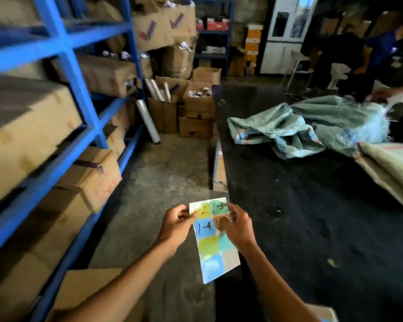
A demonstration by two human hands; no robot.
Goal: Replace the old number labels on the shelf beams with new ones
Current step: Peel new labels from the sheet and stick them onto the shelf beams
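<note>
Both forearms reach forward over the floor beside the blue shelf (63, 52). The left hand (176, 226) pinches the label sheet (215, 242) at its upper left edge. The right hand (236, 228) curls its grip over the sheet's upper right, fingertips on a label.

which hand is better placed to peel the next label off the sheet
Probably the right hand: its fingertips already pinch at the sticker beside the blue 1-4 label, where a corner looks lifted. The left hand grips the label sheet's top left edge, steadying it.
</note>
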